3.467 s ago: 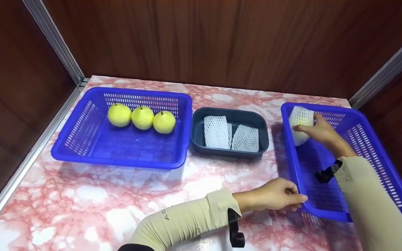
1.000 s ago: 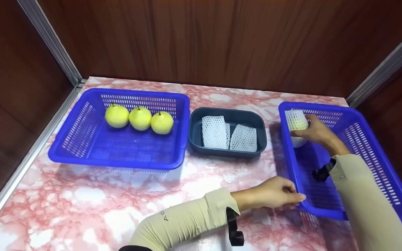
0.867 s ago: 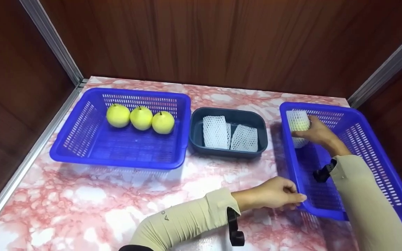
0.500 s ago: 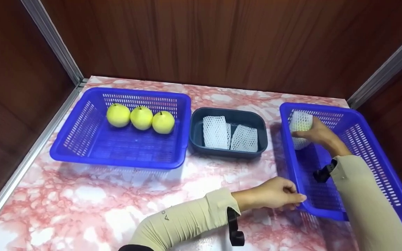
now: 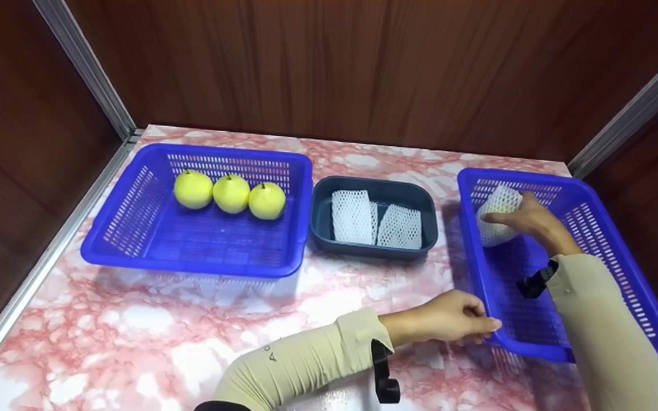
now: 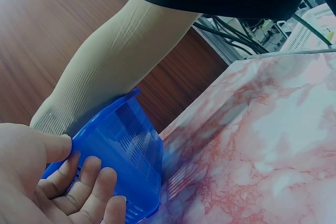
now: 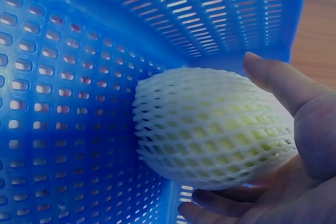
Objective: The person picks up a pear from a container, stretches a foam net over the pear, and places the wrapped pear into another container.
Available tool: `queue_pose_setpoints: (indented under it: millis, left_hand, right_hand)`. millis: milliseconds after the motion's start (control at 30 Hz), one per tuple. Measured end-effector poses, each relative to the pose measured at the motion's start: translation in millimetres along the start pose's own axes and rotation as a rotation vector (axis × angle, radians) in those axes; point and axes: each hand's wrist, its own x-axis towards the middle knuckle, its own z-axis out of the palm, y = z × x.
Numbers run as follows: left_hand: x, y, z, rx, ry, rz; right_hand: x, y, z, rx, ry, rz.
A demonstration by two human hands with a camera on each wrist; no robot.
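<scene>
In the right blue basket [image 5: 534, 348], my right hand [image 5: 534, 220] holds a yellow pear in a white foam net sleeve [image 5: 500, 202], at the basket's far left corner. In the right wrist view the thumb lies along one side of the netted pear [image 7: 210, 124] and the fingers reach under the other side. My left hand [image 5: 452, 317] pinches the near left corner of that basket's rim; the left wrist view shows its thumb and forefinger on the rim of the blue basket [image 6: 121, 150], the other fingers loosely bent.
A second blue basket [image 5: 192, 265] on the left holds three bare yellow pears [image 5: 231, 194] in a row. Between the baskets stands a dark grey tub [image 5: 374, 248] with several white foam net sleeves [image 5: 353, 217]. Wood panels [image 5: 329, 68] enclose the marbled table [image 5: 152, 331].
The right hand has shifted slightly right and nearer inside the basket. The netted pear now leans over with its top to the right. The left hand stays on the rim.
</scene>
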Motion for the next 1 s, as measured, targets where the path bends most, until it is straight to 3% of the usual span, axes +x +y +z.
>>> queue_pose_setpoints:
  millis: [533,1000]
  left_hand:
    - [0.2,0.1,-0.1,0.023,-0.001,0.024]
    - [0.1,-0.1,1.2,0.003,0.013,0.016]
  right_hand:
    - [-5.2,-6,-9,0.000,0.085,-0.014]
    - [-5.7,-9,-12,-0.045,0.104,-0.020]
